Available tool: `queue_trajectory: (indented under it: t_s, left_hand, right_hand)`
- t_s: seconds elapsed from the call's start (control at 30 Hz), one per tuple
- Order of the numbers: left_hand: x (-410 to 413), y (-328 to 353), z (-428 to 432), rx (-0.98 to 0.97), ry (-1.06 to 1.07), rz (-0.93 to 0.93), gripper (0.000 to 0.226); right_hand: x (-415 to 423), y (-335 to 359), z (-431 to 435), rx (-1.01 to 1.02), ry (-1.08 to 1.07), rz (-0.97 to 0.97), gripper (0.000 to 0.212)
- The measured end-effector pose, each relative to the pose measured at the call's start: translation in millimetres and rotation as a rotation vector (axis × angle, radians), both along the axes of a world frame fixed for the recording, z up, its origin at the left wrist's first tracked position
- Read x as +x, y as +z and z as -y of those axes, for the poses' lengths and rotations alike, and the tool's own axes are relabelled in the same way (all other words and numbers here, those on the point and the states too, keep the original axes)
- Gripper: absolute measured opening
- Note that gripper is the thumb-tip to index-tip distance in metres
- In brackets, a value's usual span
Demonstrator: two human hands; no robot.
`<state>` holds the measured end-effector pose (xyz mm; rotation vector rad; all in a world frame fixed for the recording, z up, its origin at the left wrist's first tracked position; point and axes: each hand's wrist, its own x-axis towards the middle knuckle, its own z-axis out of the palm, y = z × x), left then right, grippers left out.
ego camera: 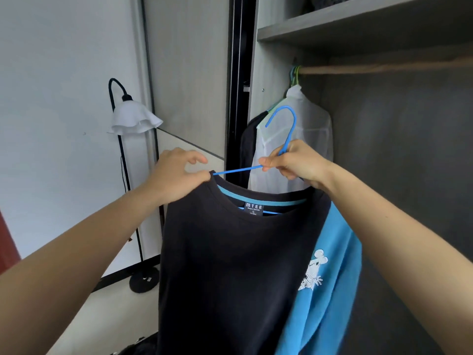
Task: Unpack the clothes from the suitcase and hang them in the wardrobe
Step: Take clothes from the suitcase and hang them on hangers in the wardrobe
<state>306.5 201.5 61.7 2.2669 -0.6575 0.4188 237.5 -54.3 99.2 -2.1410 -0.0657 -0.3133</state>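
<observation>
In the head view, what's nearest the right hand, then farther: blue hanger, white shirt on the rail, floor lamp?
1. Blue hanger: held in the right hand.
2. White shirt: hanging just behind it.
3. Floor lamp: far off to the left.

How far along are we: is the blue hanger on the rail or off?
Off: right hand holds the blue hanger, hook below the rail.

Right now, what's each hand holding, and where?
Right hand grips the blue hanger at its neck, below the hook; left hand pinches the black T-shirt at the collar's edge.
</observation>
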Motion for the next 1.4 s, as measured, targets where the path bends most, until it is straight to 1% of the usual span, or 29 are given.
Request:
queue_trajectory:
  t_s: [0.03,0.1,0.2,0.3,0.4,0.47,0.53,0.6,0.63,0.7,0.77,0.83,0.87,0.93,1.0,1.07,1.13,1.2,1.23,1.27,1.3,1.33,1.37,1.4]
  left_hand:
    - [1.9,-4.9,-1.3,0.134,-0.026,0.025,0.025]
    - [3.0,-18.2,3.1,0.271,-0.033,0.073,0.044]
    - [1.1,-22.8,15.6,0.323,0.111,0.273,0.05]
    - [1.6,-23.9,22.6,0.366,0.161,0.344,0.049]
    - [4.1,-26.0,26.5,0.321,0.156,0.401,0.05]
    - [7.6,-27.2,28.7,0.29,0.141,0.4,0.053]
    - [10.9,-28.7,30.7,0.252,0.129,0.388,0.06]
    - [15.4,-30.2,30.2,0.186,0.121,0.382,0.066]
    - [17.9,-29.5,28.6,0.158,0.132,0.383,0.067]
    - [23.2,-27.2,20.4,0.122,0.179,0.38,0.066]
    - [28.5,-23.9,12.6,0.103,0.214,0.367,0.065]
    - [34.9,-26.3,12.4,0.097,0.198,0.361,0.064]
    - [39.4,-28.5,15.7,0.095,0.18,0.351,0.064]
    - [47.8,-35.5,25.3,0.078,0.123,0.284,0.065]
    - [56.6,-41.5,35.2,0.043,0.018,0.17,0.064]
    - [61.9,-42.2,47.7,0.019,-0.048,0.052,0.06]
    - [63.7,-44.0,68.0,0.021,-0.054,-0.033,0.057]
    - [66.7,-45.3,94.0,0.072,0.025,-0.089,0.058]
    - [69.0,-44.9,107.8,0.09,0.071,-0.152,0.056]
    - [67.9,-42.0,120.1,0.072,0.071,-0.251,0.052]
    - [65.2,-38.0,132.6,0.022,0.027,-0.361,0.054]
    - [64.3,-34.9,142.9,-0.053,-0.047,-0.449,0.06]
    - [61.1,-29.4,154.0,-0.14,-0.12,-0.514,0.064]
    - [58.1,-25.9,163.2,-0.24,-0.18,-0.565,0.063]
  right_hand:
    - [-1.7,0.8,-1.2,0.002,0.001,0.006,0.022]
    - [-2.3,2.0,-5.6,-0.007,0.007,0.014,0.024]
    - [-2.7,2.7,-12.4,-0.023,0.022,0.011,0.024]
    - [-4.3,3.5,-17.0,-0.044,0.045,-0.008,0.022]
    - [-3.7,3.5,-24.1,-0.058,0.05,-0.007,0.021]
    - [-2.2,1.9,-28.6,-0.084,0.058,-0.003,0.022]
    - [0.1,-0.4,-28.4,-0.06,0.084,0.006,0.021]
    - [0.1,-3.7,-19.3,-0.004,0.124,0.01,0.015]
    - [-1.0,-5.8,-9.2,-0.007,0.121,0.019,0.011]
    - [-6.1,-14.2,18.7,-0.124,0.071,0.014,0.005]
    - [-13.4,-26.3,47.9,-0.215,0.016,-0.034,0.01]
    - [-20.6,-33.8,64.5,-0.172,-0.009,-0.066,0.014]
    - [-22.7,-32.1,66.7,-0.176,0.0,-0.073,0.012]
    - [-28.9,-25.1,62.4,-0.254,0.056,-0.131,0.009]
    - [-38.3,-13.2,52.0,-0.296,0.205,-0.259,0.008]
    - [-46.7,-5.6,42.1,-0.213,0.369,-0.373,0.008]
    - [-51.3,-4.2,38.5,-0.036,0.449,-0.377,0.01]
    - [-48.4,-4.3,41.7,0.12,0.4,-0.286,0.019]
    - [-46.1,-3.6,45.7,0.16,0.343,-0.23,0.028]
    - [-45.9,-1.8,49.5,0.169,0.285,-0.187,0.036]
    - [-46.5,0.3,54.9,0.181,0.23,-0.141,0.037]
    - [-47.5,2.0,60.2,0.224,0.192,-0.107,0.031]
    - [-49.8,6.1,66.5,0.306,0.152,-0.096,0.025]
    - [-52.4,10.3,72.1,0.415,0.119,-0.109,0.024]
